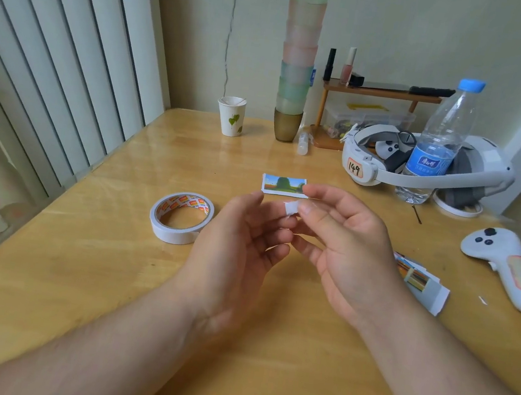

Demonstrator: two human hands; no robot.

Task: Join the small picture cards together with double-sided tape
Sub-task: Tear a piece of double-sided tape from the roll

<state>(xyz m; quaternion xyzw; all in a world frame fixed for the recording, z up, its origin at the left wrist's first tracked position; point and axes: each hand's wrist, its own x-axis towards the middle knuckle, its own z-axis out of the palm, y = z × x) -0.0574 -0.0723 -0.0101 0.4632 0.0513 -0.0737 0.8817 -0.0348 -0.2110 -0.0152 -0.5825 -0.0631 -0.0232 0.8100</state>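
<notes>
One tape roll (182, 217) lies flat at left. One picture card (284, 186) lies beyond the hands, long axis left-right; more cards (419, 281) are stacked at right. The right hand (342, 243) pinches a small tape piece (291, 208); the left hand (240, 244), loosely curled, touches it.

Table (81, 257): honey-yellow wood, glossy. On it: tape roll (181, 217) white, orange-red print inside core. Card (284, 185) behind roll: green tree, blue sky, orange ground, white border. Paper cup (231, 116) white, green leaves. Bottle (436, 143) clear, blue cap and label. Controller (503, 266) white, black buttons.
</notes>
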